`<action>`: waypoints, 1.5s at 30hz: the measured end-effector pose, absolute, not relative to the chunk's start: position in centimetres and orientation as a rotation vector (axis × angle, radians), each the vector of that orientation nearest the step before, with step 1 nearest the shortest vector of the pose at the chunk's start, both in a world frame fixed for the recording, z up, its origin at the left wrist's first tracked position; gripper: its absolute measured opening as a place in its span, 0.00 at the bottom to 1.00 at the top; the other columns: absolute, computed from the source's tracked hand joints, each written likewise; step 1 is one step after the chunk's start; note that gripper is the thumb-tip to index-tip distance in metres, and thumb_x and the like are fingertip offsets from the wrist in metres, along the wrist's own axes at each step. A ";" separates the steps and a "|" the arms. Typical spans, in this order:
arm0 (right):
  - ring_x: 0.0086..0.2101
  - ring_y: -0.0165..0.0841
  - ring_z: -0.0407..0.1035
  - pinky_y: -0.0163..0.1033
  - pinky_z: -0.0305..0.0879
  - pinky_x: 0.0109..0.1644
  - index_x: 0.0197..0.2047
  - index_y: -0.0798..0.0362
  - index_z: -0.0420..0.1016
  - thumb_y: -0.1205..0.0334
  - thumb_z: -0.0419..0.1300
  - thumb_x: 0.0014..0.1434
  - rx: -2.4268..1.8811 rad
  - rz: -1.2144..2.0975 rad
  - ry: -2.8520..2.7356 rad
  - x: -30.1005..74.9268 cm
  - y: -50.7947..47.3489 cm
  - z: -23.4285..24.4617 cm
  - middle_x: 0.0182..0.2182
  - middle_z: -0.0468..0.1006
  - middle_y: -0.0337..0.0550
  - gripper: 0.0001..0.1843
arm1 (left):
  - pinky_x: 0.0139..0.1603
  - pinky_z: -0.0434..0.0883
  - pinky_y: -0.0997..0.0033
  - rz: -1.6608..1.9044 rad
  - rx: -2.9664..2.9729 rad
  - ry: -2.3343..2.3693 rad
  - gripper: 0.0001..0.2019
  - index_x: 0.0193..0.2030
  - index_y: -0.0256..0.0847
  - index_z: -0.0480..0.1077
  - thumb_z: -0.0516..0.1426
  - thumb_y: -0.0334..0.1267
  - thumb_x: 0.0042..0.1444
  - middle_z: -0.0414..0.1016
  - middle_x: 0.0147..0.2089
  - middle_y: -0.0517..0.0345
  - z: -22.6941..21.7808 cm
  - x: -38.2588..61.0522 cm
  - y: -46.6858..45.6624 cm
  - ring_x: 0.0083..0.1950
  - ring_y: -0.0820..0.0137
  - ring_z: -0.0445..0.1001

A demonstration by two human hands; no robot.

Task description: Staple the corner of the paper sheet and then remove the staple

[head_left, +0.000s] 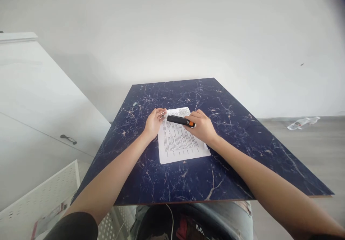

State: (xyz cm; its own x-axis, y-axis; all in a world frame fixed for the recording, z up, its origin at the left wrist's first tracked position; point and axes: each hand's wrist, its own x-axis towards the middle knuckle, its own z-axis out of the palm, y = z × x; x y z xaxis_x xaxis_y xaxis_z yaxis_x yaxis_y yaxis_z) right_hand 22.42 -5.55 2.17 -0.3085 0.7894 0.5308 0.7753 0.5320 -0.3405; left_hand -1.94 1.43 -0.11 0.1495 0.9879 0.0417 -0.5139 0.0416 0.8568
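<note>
Printed sheets of paper (183, 144) lie on the dark blue marbled table, slightly askew, with their lower edge toward me. My right hand (202, 126) is wrapped round the rear end of a black stapler (176, 119) with an orange part. The stapler is held over the upper part of the sheets, its front end pointing left. At the upper left corner of the paper, my left hand (155, 123) has its fingers closed on the edge, close to the stapler's front end. A small shiny bit shows there, too small to make out.
A small light-blue item (135, 104) lies on the table's far left (151, 92). White cabinets (40, 99) and a perforated white rack (51, 193) stand at left. Crumpled clear plastic (303, 123) is on the floor to the right. A wall rises behind the table.
</note>
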 end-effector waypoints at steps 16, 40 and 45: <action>0.46 0.47 0.67 0.53 0.64 0.49 0.55 0.45 0.80 0.69 0.55 0.67 -1.234 -0.259 -2.112 22.3 -6.7 2.6 0.44 0.79 0.49 0.19 | 0.58 0.76 0.54 1.110 1.012 0.767 0.11 0.44 0.37 0.79 0.69 0.34 0.55 0.84 0.46 0.45 -1.3 -2.0 1.6 0.46 0.61 0.83; 0.35 0.38 0.76 0.45 0.72 0.41 0.43 0.48 0.85 0.48 0.72 0.57 -1.133 0.819 -1.706 19.9 -5.2 5.0 0.38 0.85 0.45 0.16 | 0.56 0.81 0.60 1.528 2.590 0.615 0.23 0.67 0.48 0.67 0.62 0.35 0.66 0.85 0.50 0.56 1.6 -2.2 -2.0 0.50 0.65 0.85; 0.35 0.39 0.78 0.46 0.74 0.41 0.40 0.49 0.84 0.52 0.71 0.57 -1.110 0.880 -1.756 20.3 -3.9 5.6 0.35 0.85 0.44 0.11 | 0.57 0.80 0.60 1.556 2.575 0.607 0.21 0.63 0.48 0.70 0.64 0.38 0.64 0.84 0.52 0.54 1.6 -2.1 -2.0 0.53 0.63 0.83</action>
